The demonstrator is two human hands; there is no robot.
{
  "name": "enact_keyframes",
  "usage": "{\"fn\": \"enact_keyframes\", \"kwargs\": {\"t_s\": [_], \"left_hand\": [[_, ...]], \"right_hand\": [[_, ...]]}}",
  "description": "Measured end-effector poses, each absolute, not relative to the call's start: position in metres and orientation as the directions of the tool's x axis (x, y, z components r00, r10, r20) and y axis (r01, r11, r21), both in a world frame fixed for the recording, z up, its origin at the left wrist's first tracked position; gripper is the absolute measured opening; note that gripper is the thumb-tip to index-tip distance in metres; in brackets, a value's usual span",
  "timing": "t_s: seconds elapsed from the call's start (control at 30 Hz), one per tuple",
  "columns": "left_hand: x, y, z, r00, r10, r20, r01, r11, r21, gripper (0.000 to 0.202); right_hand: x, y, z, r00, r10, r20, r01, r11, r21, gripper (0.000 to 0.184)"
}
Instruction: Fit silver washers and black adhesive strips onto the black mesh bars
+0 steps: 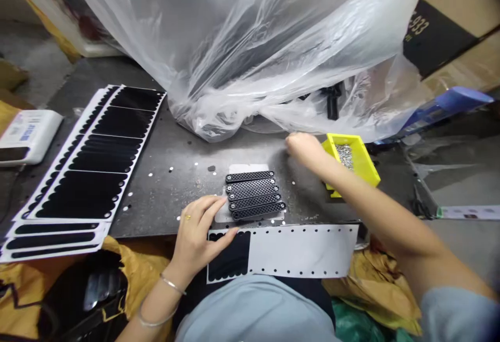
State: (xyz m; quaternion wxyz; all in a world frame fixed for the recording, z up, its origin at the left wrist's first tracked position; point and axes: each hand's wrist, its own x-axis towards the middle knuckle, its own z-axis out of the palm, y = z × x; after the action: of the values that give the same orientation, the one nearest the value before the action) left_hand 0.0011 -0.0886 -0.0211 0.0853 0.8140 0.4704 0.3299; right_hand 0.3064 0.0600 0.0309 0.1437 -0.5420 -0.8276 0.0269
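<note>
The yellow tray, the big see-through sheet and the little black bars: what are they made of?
The yellow tray looks like plastic, with smooth, shiny molded walls. The see-through sheet looks like thin plastic film, since it wrinkles, folds and gleams. The black bars could be rubber or plastic; their dull, patterned surface can't settle which.

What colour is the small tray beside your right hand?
The tray is bright yellow, clearest in the head view.
</note>
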Motion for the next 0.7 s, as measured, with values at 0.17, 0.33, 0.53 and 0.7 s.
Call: {"fn": "enact_keyframes", "kwargs": {"t_s": [0.17, 0.33, 0.53, 0.7], "left_hand": [[0.020, -0.079, -0.026, 0.430, 0.835, 0.343, 0.701, -0.548, 0.456, 0.085], [0.015, -0.082, -0.015, 0.417, 0.859, 0.297, 0.698, -0.512, 0.501, 0.082], [-0.022, -0.137, -0.011, 0.192, 0.981, -0.008, 0.688, -0.129, 0.714, 0.026], [-0.016, -0.166, -0.042, -0.007, 0.944, -0.331, 0.582, 0.273, 0.766, 0.036]], "right_hand": [[0.235, -0.049, 0.011, -0.684, 0.663, 0.306, 0.594, 0.749, -0.295, 0.014], [0.217, -0.091, -0.009, -0.538, 0.665, 0.518, 0.547, 0.743, -0.385, 0.019], [0.223, -0.089, -0.012, -0.489, 0.672, 0.556, 0.519, 0.737, -0.434, 0.021], [0.218, -0.082, -0.015, -0.494, 0.632, 0.597, 0.537, 0.762, -0.362, 0.015]]}}
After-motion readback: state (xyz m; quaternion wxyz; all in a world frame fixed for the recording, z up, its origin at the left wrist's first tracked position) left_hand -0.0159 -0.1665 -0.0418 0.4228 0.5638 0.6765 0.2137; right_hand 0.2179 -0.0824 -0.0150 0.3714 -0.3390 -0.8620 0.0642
